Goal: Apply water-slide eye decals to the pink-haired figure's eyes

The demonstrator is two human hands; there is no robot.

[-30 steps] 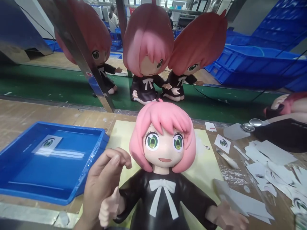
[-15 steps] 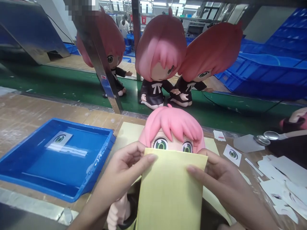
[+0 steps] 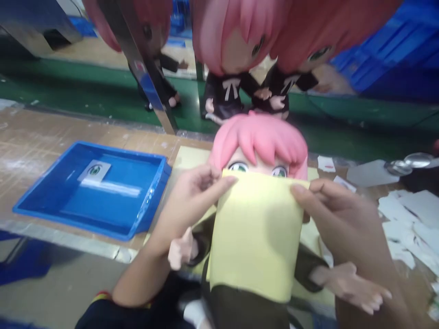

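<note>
A pale yellow sheet of paper [image 3: 257,228] is stretched between my hands, over the lower face and chest of a pink-haired figure [image 3: 262,137]. My left hand [image 3: 197,194] pinches the sheet's upper left corner between thumb and fingers. At the upper right corner my right hand [image 3: 332,208] grips it the same way. The figure's eyes show just above the paper's top edge, and its mouth is hidden. Its dark-sleeved arms stick out on both sides below my hands. More yellow paper lies under the figure on the bench.
A blue tray [image 3: 103,210] holding a small eye-print card [image 3: 95,171] stands on the left. Cut white scraps [image 3: 411,224] and a metal spoon-like piece [image 3: 418,160] lie at right. Behind, several similar figures [image 3: 229,91] stand on a green belt [image 3: 68,84] beside a metal post.
My view has tilted down, so the sheet's lower edge and the figure's skirt now show. Both hands keep hold of the paper over the figure's lower face.
</note>
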